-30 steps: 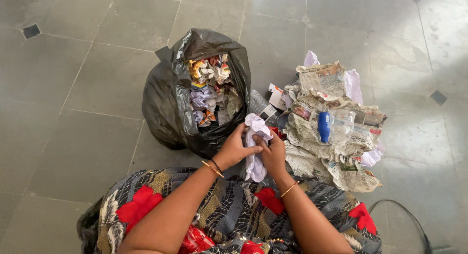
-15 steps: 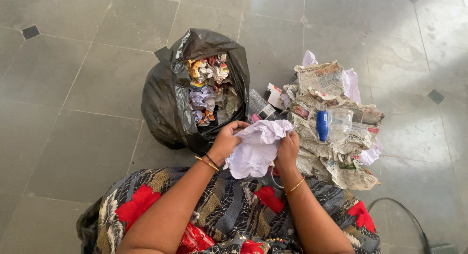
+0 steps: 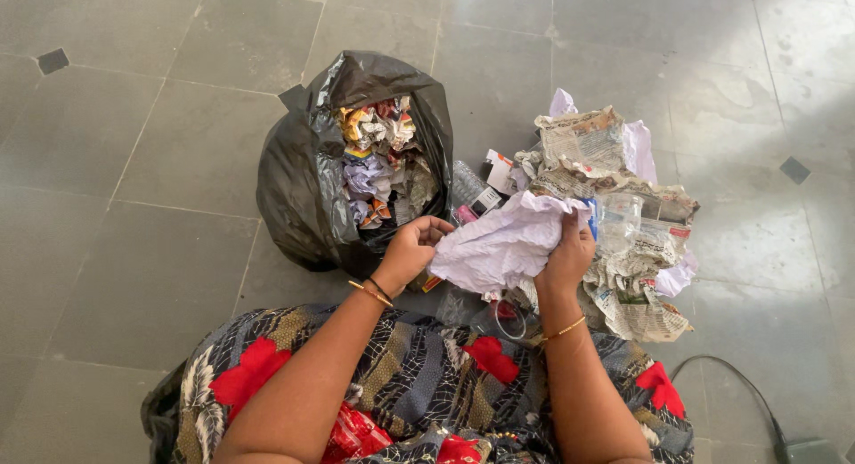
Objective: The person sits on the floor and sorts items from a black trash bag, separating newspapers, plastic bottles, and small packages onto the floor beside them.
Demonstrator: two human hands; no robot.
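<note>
A crumpled white sheet of paper is stretched out between both hands above my lap. My left hand pinches its left edge, close to the mouth of a black plastic bag. My right hand grips its right edge, over a heap of crumpled newspaper. The bag stands open on the floor and is stuffed with crumpled paper and wrappers.
A clear plastic bottle with a blue cap lies on the newspaper heap. Small cartons and another clear bottle sit between bag and heap. A black cable runs at lower right. Grey floor tiles surround everything.
The white paper was a tight wad held upright between both hands. The hands have drawn apart, the right one moving right, and the sheet is now spread open.
</note>
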